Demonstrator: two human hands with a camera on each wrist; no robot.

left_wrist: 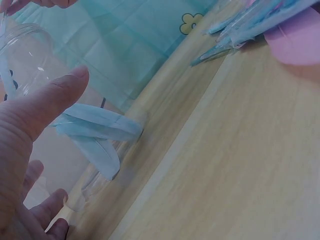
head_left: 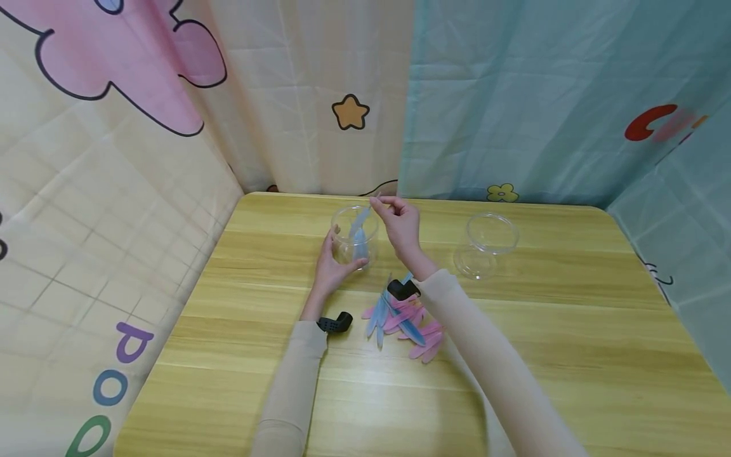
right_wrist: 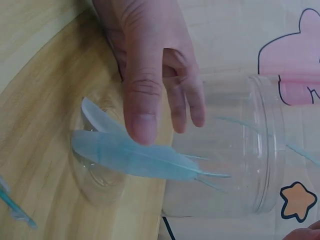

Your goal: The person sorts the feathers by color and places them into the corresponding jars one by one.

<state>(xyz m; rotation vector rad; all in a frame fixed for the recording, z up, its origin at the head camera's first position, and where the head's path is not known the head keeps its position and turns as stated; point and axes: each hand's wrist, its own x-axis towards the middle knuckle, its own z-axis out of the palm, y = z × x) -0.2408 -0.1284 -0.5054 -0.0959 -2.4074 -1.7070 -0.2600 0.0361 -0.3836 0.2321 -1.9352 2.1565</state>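
Observation:
A clear plastic jar [head_left: 374, 240] stands upright near the table's far edge, with several pale blue feathers [right_wrist: 135, 159] inside. My left hand [head_left: 330, 270] holds it around the side, thumb on one side and fingers on the other. Over the jar's mouth, my right hand [head_left: 401, 225] pinches another blue feather [head_left: 358, 220] by its quill, and the feather's vane hangs down inside the rim. Nearer me, below the right wrist, lies a loose pile of pink feathers [head_left: 428, 343] and blue feathers [head_left: 411, 331], partly hidden by the wrist camera.
A second clear jar [head_left: 492, 249] stands to the right on the wooden table [head_left: 571, 317]. Printed curtains [head_left: 320, 57] hang close behind the table's far edge and along both sides. Black cameras are strapped to both wrists.

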